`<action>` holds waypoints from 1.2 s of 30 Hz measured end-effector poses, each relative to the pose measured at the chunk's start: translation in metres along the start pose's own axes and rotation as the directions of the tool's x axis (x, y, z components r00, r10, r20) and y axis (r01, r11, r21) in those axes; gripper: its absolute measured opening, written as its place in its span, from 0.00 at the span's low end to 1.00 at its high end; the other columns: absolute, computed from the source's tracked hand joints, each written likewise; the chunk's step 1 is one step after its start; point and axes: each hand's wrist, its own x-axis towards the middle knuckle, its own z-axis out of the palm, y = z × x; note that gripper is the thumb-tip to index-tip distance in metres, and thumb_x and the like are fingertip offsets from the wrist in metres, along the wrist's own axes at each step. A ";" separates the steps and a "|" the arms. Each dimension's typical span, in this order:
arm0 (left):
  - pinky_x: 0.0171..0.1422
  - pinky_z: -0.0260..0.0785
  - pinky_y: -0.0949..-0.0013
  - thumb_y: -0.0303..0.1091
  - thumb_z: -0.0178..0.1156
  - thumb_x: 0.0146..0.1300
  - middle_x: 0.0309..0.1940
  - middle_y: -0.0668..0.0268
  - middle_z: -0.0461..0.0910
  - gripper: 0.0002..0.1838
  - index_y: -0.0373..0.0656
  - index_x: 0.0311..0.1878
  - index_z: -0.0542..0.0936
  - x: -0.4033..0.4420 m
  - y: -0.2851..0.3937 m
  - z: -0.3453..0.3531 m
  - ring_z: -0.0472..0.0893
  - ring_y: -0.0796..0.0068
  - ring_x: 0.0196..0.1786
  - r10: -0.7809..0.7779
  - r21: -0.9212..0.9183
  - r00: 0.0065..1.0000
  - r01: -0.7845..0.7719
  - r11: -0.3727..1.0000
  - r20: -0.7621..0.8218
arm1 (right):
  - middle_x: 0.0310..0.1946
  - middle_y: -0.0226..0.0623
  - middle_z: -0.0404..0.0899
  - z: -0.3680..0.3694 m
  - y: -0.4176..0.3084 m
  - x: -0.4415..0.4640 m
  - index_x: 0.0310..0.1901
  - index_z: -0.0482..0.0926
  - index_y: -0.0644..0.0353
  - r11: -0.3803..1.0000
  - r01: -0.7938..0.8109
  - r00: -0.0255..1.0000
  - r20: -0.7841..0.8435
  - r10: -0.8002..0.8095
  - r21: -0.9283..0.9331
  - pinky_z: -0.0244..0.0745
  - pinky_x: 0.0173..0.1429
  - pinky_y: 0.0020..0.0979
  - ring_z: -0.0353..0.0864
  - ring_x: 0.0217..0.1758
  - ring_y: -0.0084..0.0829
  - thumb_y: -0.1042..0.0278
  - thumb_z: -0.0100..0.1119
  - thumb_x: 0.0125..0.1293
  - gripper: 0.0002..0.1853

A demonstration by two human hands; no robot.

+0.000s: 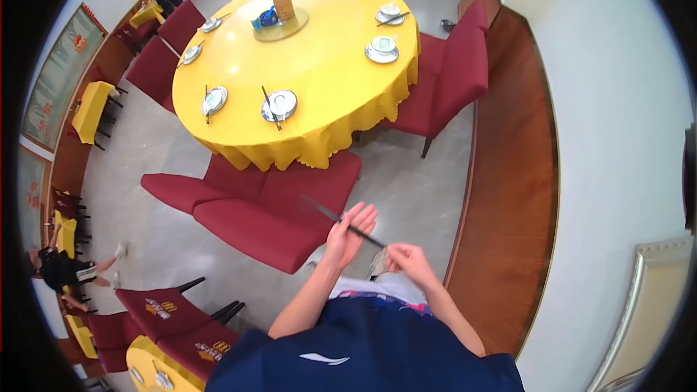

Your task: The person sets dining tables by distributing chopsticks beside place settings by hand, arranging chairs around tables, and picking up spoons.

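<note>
In front of my body my right hand (pixel 411 264) is closed in a pinch on the near end of a pair of dark chopsticks (pixel 359 232). They look pressed together, so I cannot count them surely. My left hand (pixel 351 234) is turned palm up with its fingers stretched out. The chopsticks cross it near the thumb, their far end pointing up and left over a maroon chair (pixel 268 225). Beyond that chair stands a round table with a yellow cloth (pixel 319 80). On its near edge a place setting (pixel 279 106) has a plate with chopsticks lying across it.
Several plates with bowls ring the table, around a glass turntable (pixel 294 27) with a brown holder (pixel 282 5). A maroon chair (pixel 450 72) stands right, beside wood wall panelling (pixel 508 196). Lower left are more chairs (pixel 170 319). Two people (pixel 65 268) are farther off at left.
</note>
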 end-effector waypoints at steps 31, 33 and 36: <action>0.76 0.59 0.57 0.41 0.39 0.79 0.71 0.48 0.62 0.27 0.33 0.72 0.58 0.408 0.066 0.052 0.64 0.56 0.74 0.114 -0.024 0.989 -0.116 0.993 -0.095 | 0.29 0.27 0.80 -0.168 -0.248 0.330 0.47 0.82 0.64 0.929 -0.342 0.923 0.137 0.360 -0.140 0.75 0.35 0.19 0.78 0.29 0.15 0.64 0.53 0.74 0.13; 0.76 0.59 0.57 0.41 0.39 0.79 0.71 0.47 0.62 0.27 0.33 0.72 0.57 0.434 0.072 0.055 0.64 0.55 0.74 0.142 -0.022 0.984 -0.145 0.989 -0.108 | 0.29 0.27 0.80 -0.176 -0.266 0.354 0.47 0.82 0.64 0.932 -0.310 0.929 0.148 0.339 -0.188 0.75 0.36 0.18 0.78 0.29 0.15 0.63 0.53 0.75 0.13; 0.76 0.59 0.57 0.43 0.40 0.79 0.71 0.44 0.62 0.28 0.33 0.73 0.56 0.476 0.068 0.058 0.64 0.54 0.74 0.140 -0.016 0.983 -0.142 0.990 -0.117 | 0.30 0.28 0.81 -0.205 -0.283 0.392 0.48 0.81 0.64 0.923 -0.327 0.911 0.191 0.365 -0.201 0.75 0.36 0.19 0.78 0.30 0.16 0.63 0.52 0.75 0.13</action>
